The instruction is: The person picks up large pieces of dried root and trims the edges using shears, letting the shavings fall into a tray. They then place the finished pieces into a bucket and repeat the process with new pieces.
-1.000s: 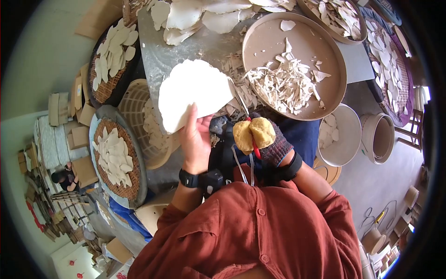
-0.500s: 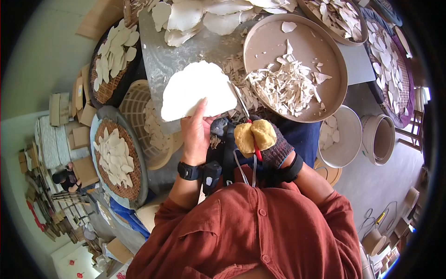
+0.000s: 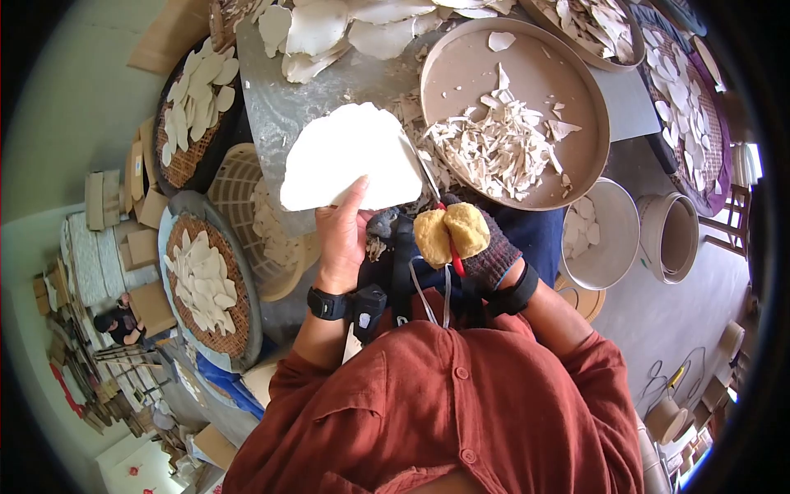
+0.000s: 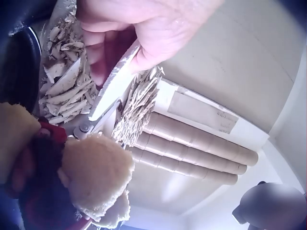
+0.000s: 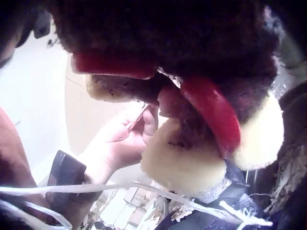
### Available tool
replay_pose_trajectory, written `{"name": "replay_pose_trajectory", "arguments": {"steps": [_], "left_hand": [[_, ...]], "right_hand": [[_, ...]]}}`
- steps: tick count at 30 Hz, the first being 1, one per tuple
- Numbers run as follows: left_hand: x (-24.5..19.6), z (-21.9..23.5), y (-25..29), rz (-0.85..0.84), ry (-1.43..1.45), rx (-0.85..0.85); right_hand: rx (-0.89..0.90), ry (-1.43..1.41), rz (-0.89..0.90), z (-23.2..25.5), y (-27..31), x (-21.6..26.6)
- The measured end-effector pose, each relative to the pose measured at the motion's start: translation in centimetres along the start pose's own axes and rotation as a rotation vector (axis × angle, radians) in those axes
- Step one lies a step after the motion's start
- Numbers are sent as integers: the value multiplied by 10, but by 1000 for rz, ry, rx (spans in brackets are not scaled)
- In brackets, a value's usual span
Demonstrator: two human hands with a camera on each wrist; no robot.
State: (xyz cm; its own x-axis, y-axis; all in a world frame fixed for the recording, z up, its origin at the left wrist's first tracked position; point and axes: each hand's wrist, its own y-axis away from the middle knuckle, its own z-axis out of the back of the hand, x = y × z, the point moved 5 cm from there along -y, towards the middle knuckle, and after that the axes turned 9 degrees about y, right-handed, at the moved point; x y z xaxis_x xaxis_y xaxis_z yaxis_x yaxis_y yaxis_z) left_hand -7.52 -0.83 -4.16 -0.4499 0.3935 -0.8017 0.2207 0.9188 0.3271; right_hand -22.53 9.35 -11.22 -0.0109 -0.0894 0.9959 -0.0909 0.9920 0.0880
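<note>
My bare left hand (image 3: 341,243) pinches a broad white slab (image 3: 350,160) near its lower edge, thumb on top and fingers beneath. One long edge of the slab is wavy. My right hand (image 3: 499,255), in a dark knitted glove, grips metal shears (image 4: 84,128) with red handles (image 5: 211,112). Lumps of yellow foam (image 3: 466,230) wrap the handles and hide part of the fingers. The blades (image 3: 429,177) point away from me along the slab's right edge. In the left wrist view they lie right at that edge, close to the left fingers.
A round tray (image 3: 605,103) of white shards stands on the metal table (image 3: 271,90), with large slabs (image 3: 317,29) at the back. Left are a plastic basket (image 3: 234,177) and woven trays of white pieces (image 3: 202,280). A pale bucket (image 3: 617,239) stands right.
My left hand has shifted its hold, its thumb now farther right on the slab. The slab has turned slightly and its lower right corner sits nearer the shears. My right hand stays almost in place.
</note>
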Motion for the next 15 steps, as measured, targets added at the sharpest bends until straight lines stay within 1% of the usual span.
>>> {"name": "replay_pose_trajectory", "arguments": {"steps": [2,4,5,7,8,10,13,15], "left_hand": [[-2,-4,8,8,-46,-13],[-2,-5,10,29,-75,-14],[-2,-3,9,45,-77,-12],[0,-1,8,62,-68,-10],[0,-1,8,64,-58,-9],[0,1,8,77,-55,4],[-2,1,9,105,-109,51],[-2,0,14,117,-191,85]], "right_hand": [[-24,-165,-96,3,0,0],[-27,-93,-75,5,-1,3],[-11,84,5,6,0,5],[0,292,100,5,0,9],[-5,321,114,3,1,10],[20,310,117,0,2,10],[65,177,74,3,4,6],[28,77,40,8,3,5]]}}
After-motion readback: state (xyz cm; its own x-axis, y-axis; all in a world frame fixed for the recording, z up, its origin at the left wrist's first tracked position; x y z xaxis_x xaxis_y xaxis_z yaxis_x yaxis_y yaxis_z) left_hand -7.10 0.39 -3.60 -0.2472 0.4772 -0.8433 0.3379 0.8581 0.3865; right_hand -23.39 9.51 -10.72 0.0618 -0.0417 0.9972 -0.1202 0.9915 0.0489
